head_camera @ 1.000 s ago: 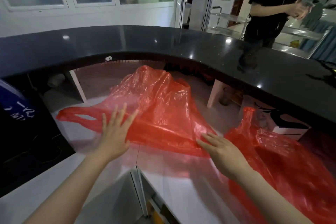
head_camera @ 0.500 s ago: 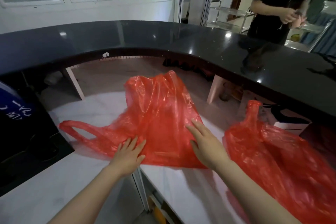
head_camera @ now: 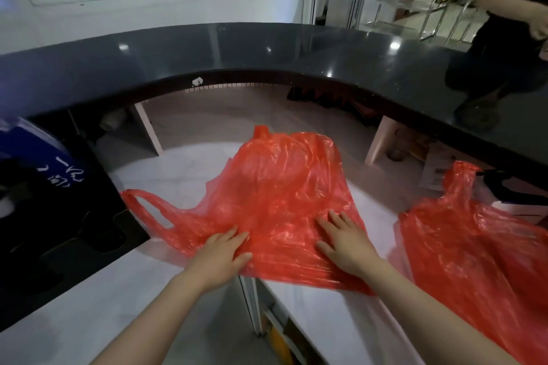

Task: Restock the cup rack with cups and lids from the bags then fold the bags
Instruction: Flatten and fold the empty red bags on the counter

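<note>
Centre of frame: a red plastic bag (head_camera: 281, 198) lies spread on the white bench (head_camera: 89, 305), one handle loop trailing toward the left, its far part still puffed up. Both hands lie flat on its near edge with fingers straight, pressing it down, gripping nothing: left hand (head_camera: 221, 255) at lower centre, right hand (head_camera: 345, 243) just to the right of it. A second red bag (head_camera: 474, 243) lies crumpled at lower right, apart from the first.
</note>
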`<state>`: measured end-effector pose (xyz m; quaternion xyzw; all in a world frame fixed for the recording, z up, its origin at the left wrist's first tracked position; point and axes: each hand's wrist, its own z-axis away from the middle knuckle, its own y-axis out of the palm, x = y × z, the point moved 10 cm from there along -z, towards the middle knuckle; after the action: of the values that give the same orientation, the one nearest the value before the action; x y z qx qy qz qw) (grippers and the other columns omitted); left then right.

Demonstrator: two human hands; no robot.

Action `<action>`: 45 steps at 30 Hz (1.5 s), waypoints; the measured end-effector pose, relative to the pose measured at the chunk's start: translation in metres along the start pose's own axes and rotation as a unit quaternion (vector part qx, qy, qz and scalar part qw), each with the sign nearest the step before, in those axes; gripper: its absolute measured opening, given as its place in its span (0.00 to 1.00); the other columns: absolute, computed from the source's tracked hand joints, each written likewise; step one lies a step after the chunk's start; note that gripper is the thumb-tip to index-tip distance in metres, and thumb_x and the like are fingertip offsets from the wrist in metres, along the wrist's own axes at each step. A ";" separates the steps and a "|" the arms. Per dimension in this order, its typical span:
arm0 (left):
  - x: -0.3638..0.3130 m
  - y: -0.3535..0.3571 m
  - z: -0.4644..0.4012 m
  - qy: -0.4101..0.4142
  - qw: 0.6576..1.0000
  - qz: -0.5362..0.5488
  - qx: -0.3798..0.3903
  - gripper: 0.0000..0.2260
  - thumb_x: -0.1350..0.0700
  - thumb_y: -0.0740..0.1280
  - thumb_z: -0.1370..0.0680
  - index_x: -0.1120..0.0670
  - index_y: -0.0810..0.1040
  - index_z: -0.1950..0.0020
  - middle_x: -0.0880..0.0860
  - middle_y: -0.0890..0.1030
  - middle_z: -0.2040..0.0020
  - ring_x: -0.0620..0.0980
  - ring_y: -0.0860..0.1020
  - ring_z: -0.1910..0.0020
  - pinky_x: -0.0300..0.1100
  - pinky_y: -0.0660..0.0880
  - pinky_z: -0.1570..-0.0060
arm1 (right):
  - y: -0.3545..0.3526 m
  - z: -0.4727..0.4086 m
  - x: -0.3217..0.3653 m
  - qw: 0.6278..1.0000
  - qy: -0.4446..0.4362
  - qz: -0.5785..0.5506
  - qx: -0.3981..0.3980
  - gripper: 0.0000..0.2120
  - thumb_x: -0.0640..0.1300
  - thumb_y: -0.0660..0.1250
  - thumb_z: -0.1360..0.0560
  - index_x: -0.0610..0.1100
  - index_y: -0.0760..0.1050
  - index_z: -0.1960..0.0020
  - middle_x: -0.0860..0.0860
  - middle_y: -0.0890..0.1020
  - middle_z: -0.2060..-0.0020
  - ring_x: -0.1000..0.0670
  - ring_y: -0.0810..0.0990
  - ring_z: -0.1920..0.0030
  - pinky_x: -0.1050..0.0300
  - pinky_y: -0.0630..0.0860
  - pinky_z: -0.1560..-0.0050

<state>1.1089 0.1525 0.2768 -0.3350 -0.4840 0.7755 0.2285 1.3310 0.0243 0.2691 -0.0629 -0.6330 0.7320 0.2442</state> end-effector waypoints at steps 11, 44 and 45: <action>0.002 -0.183 -0.005 0.100 0.910 0.261 -0.305 0.15 0.68 0.62 0.25 0.50 0.82 0.53 0.41 0.81 0.59 0.37 0.78 0.59 0.24 0.71 0.56 | -0.149 -0.007 0.008 0.914 0.054 -0.185 -0.358 0.07 0.36 0.65 0.25 0.44 0.80 0.51 0.50 0.80 0.56 0.48 0.78 0.53 0.50 0.76 0.49; 0.025 -0.225 -0.199 0.026 0.845 0.445 -0.296 0.11 0.70 0.56 0.23 0.56 0.73 0.53 0.56 0.79 0.66 0.40 0.77 0.74 0.34 0.72 0.74 | -0.116 -0.107 -0.049 0.975 0.092 -0.200 0.016 0.05 0.37 0.65 0.29 0.43 0.79 0.57 0.47 0.82 0.62 0.48 0.79 0.60 0.52 0.75 0.56; 0.037 -0.225 -0.198 0.003 0.827 0.476 -0.300 0.12 0.71 0.54 0.24 0.58 0.72 0.50 0.58 0.79 0.65 0.41 0.77 0.76 0.34 0.71 0.76 | -0.116 -0.103 -0.056 0.981 0.101 -0.163 0.013 0.05 0.39 0.65 0.29 0.46 0.78 0.61 0.51 0.81 0.65 0.50 0.78 0.61 0.57 0.73 0.60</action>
<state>1.2374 0.3922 0.4081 -0.5784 -0.4730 0.6033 -0.2789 1.4536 0.1016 0.3482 -0.0292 -0.5967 0.6805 0.4243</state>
